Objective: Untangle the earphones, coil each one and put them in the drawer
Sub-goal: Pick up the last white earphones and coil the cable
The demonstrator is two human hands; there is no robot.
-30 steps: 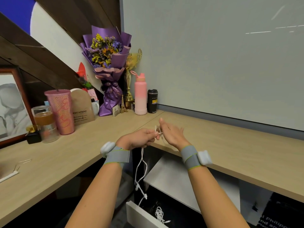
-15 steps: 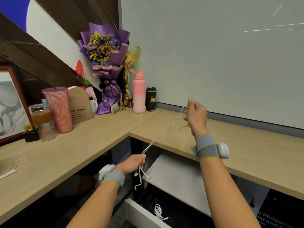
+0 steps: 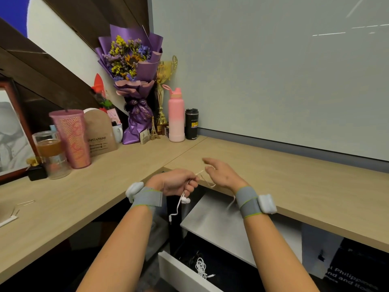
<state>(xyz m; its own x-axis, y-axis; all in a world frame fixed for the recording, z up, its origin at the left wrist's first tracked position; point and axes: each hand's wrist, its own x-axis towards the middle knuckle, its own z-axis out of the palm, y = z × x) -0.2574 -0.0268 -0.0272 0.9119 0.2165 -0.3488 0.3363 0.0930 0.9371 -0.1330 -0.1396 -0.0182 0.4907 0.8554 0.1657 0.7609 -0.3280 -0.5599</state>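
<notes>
Head view: left hand (image 3: pixel 179 182) fingers pinch white earphones (image 3: pixel 185 199) over open drawer (image 3: pixel 179 270); right hand (image 3: pixel 223 175) fingers spread, apparently looping cord into a coil. One coil (image 3: pixel 201 267) in drawer.

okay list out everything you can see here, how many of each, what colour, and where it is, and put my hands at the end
Bouquet: one, purple wrap, yellow and blue flowers, desk corner.
Trophy: one, gold, behind the bottle.
Water bottle: one, pink, desk corner.
Travel mug: one, black, right of the bottle.
Tumbler: one, pink, left desk.
Glass: one, clear with amber drink, beside the tumbler.
Card: one, brown, behind the tumbler.
Eiffel Tower model: one, gold, by the bouquet.
Framed picture: one, dark frame, far left.
Desk: one, light wood, L-shaped.
Drawer: one, white, open below.
Coiled earphones: one, white, in the drawer.
Earphones: one, white, held, dangling.
Left hand: closed on the cable.
Right hand: open, cable across the fingers.
</notes>
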